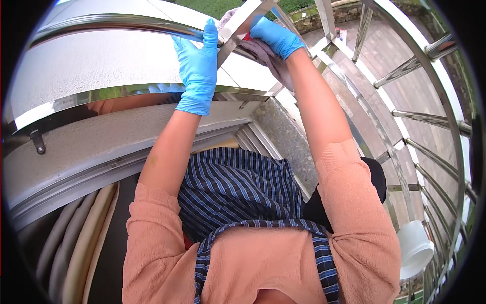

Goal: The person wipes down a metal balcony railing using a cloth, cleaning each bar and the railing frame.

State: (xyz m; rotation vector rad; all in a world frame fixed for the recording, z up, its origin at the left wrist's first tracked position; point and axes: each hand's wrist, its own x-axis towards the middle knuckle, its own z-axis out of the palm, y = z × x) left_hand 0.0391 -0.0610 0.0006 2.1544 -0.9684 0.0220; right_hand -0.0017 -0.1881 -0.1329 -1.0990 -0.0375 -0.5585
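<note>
My left hand [196,73], in a blue glove, is closed on the round metal rail [121,23] close to a square corner post [245,23]. Its thumb points up in front of the rail, while the other fingers are partly hidden behind it. On the far side of the post, my right hand [276,38], also gloved in blue, grips a greyish-purple cloth [268,58] with a bit of red by the fingers. The cloth hangs down below the hand along the metalwork, and the post hides part of it.
Metal railing bars [420,119] curve down the right side, with paved ground [349,76] far below. A white plastic tub [415,248] is at the lower right. Below the flat lower rail [55,114] runs a window frame [101,167], with folded curtains [76,248] at lower left.
</note>
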